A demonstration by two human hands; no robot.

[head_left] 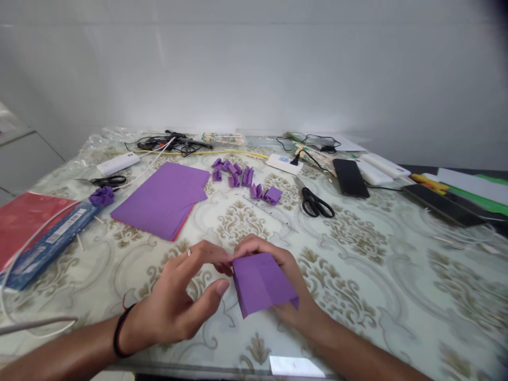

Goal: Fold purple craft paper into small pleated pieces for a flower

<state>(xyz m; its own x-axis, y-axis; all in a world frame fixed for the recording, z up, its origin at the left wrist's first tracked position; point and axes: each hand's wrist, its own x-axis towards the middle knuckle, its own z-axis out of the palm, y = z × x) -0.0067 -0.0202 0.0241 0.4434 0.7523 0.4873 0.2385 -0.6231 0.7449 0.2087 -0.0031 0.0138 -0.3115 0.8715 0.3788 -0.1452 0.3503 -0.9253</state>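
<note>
A creased piece of purple paper [262,283] with bent-down edges is held above the table's near side. My right hand [286,264] grips it from behind and beneath; part of that hand is hidden by the paper. My left hand [186,291], with a ring and a black wristband, has its fingertips at the paper's upper left corner, while its thumb stands apart from the fingers. Beyond the hands lie several small folded purple paper pieces [246,176]. To their left rests a stack of purple sheets [159,196] with red showing underneath.
Black-handled scissors [315,203] and a clear ruler [270,212] lie past my hands. At left are another pair of scissors [107,181], a crumpled purple paper [102,196] and a red-and-blue packet [51,238]. A white power strip [284,163], cables and a black phone [351,178] sit farther back.
</note>
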